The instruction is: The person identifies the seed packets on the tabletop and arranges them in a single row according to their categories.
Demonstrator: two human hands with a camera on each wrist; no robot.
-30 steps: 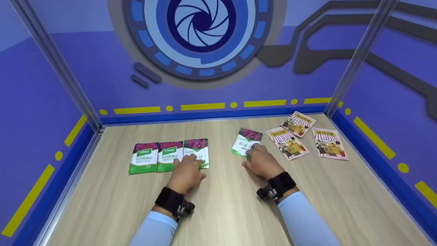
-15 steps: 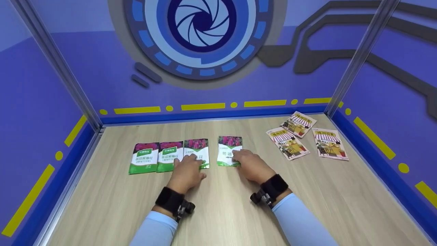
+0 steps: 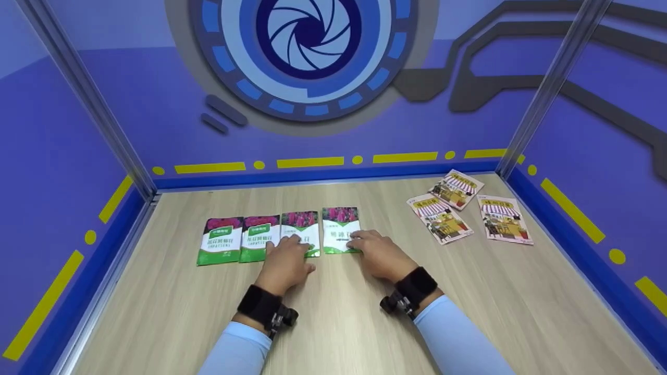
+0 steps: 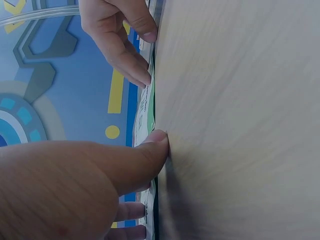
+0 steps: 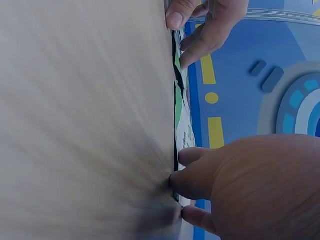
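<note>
Pressing flat: right hand [image 3: 379, 254] fingertips on fourth packet [image 3: 341, 229]; left hand [image 3: 285, 260] flat on third packet [image 3: 299, 229].

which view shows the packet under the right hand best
The head view: the packet lies flat, face up, beside three green ones, under the right hand. Both wrist views catch only its thin edge on the table.

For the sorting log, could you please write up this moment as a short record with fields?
Surface: wooden table inside blue walls
Green packets: four flat in a row; fourth packet beside third packet
Left hand: fingers rest on third packet
Right hand: fingers rest on fourth packet
Orange packets: three, loosely spread at far right, untouched
</note>
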